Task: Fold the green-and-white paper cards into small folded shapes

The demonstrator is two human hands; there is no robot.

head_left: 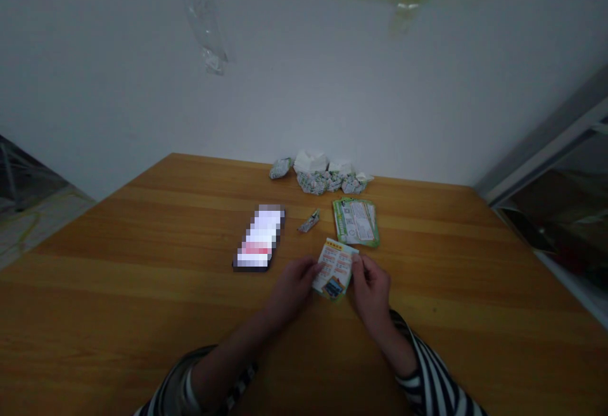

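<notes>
A small printed leaflet (335, 269) with orange and white panels is held just above the wooden table (142, 289). My left hand (293, 289) pinches its left edge and my right hand (371, 290) pinches its right edge. Both arms wear striped sleeves. Just beyond the leaflet lies a small stack of green-edged leaflets (356, 221). A small folded paper piece (309, 221) rests to the left of that stack.
A phone (259, 237) lies face up left of my hands. Several folded and crumpled paper pieces (319, 174) sit in a cluster near the table's far edge by the white wall. A metal frame (546, 156) stands at the right.
</notes>
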